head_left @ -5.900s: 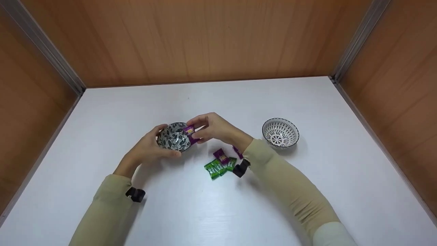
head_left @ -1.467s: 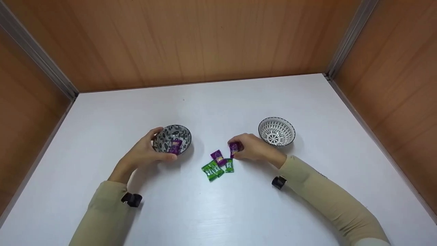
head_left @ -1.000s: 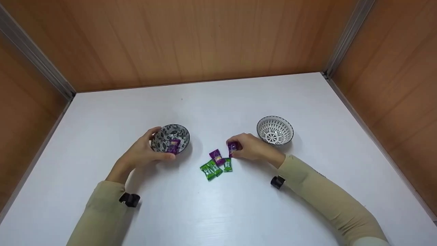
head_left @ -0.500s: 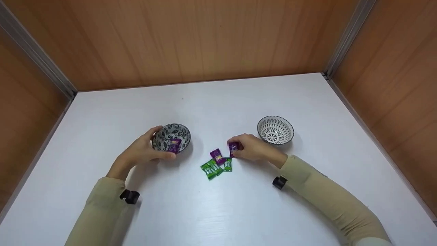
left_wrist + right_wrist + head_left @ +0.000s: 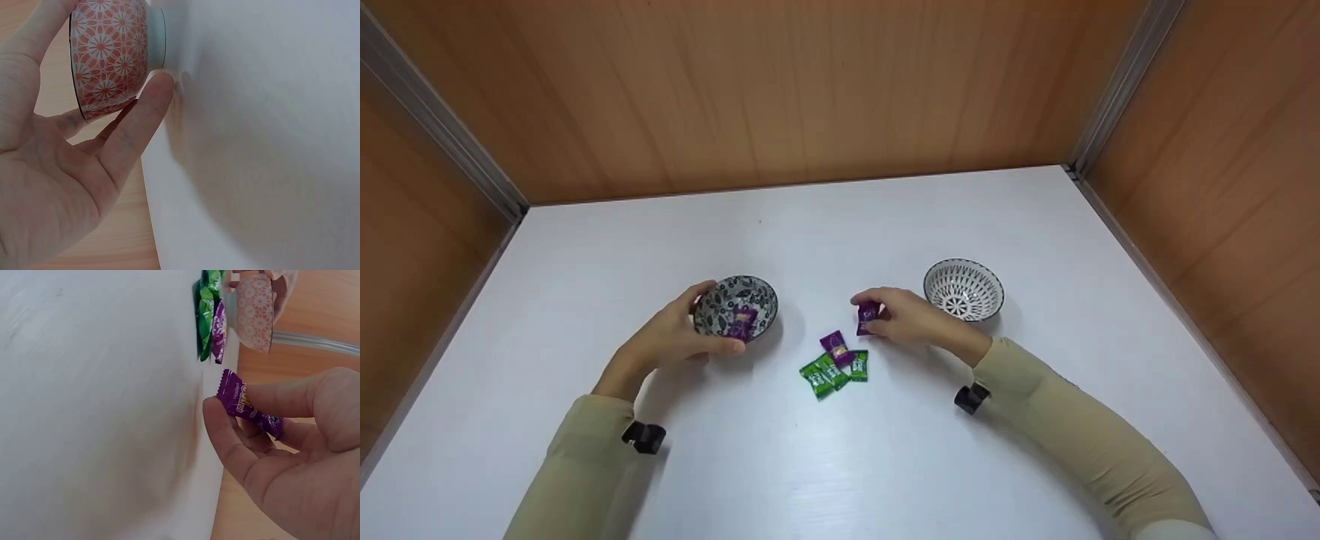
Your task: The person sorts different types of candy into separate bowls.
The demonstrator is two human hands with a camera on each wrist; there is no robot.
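My left hand [image 5: 675, 337] grips a small bowl [image 5: 727, 296] between thumb and fingers, slightly tilted. Its inside has a dark floral pattern; in the left wrist view the bowl's outside [image 5: 112, 53] is pinkish red with white flowers. A purple-wrapped candy [image 5: 742, 322] lies in it. My right hand [image 5: 911, 319] pinches another purple candy [image 5: 242, 400] by its wrapper, just off the table to the bowl's right. Below that hand, one more purple candy [image 5: 838, 348] lies against several green-wrapped candies [image 5: 823, 375].
A second bowl [image 5: 964, 289], white with dark dashes inside, stands on the white table [image 5: 825, 465] beyond my right wrist. Wooden panels [image 5: 802, 90] close off the back and both sides.
The purple candy earlier held at the bowl's rim now lies inside. My right hand moved back right, took another purple candy, and has just lifted it slightly. The left hand keeps its grip.
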